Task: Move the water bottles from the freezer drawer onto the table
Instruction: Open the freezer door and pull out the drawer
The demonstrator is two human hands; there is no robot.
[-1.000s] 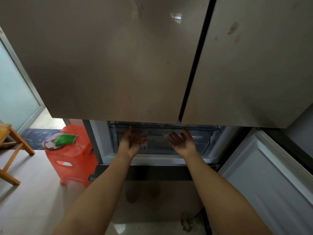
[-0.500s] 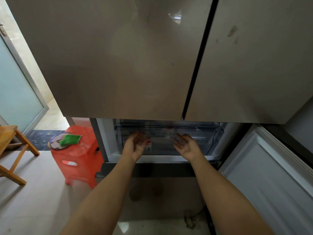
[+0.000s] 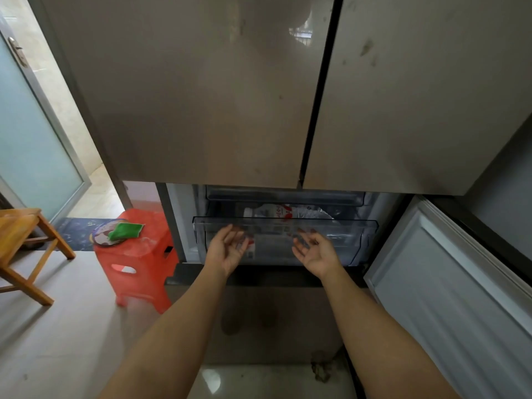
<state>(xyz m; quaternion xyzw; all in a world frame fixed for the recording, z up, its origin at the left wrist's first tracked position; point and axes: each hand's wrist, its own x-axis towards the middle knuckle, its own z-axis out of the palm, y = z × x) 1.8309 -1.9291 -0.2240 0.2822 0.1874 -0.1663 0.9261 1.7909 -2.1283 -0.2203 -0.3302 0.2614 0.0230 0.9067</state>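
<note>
The fridge [image 3: 201, 96] is the biggest thing here. Its two top doors are closed and fill most of the view, with a dark gap running down between them. Below lies the pale floor [image 3: 57, 326]. At the bottom right of the fridge, a lower door [image 3: 460, 283] is swung wide open and shows its white inside. On the far left stands a glass door [image 3: 28, 139] with a metal frame. Near it, at the left edge, is part of a wooden stool [image 3: 20, 234].

A red stool [image 3: 138, 269] stands on the floor just beside the left side of the fridge. In the open bottom part of the fridge is a clear drawer [image 3: 345, 234]. It sticks out a little toward the person.

Two bare arms reach forward to the drawer. The left hand [image 3: 227, 249] and the right hand [image 3: 315, 251] are both palm up, just in front of the drawer's front wall. Their fingers are loose and spread a bit, and they hold nothing. I cannot tell if the fingertips touch the drawer.

The bottles [image 3: 276, 211] lie inside the drawer, behind its front wall. One has a white and red label. The others are just shiny clear shapes, so I cannot count them.

On the red stool sits a plate [image 3: 99, 237], and a green cloth [image 3: 125, 230] lies on it.
</note>
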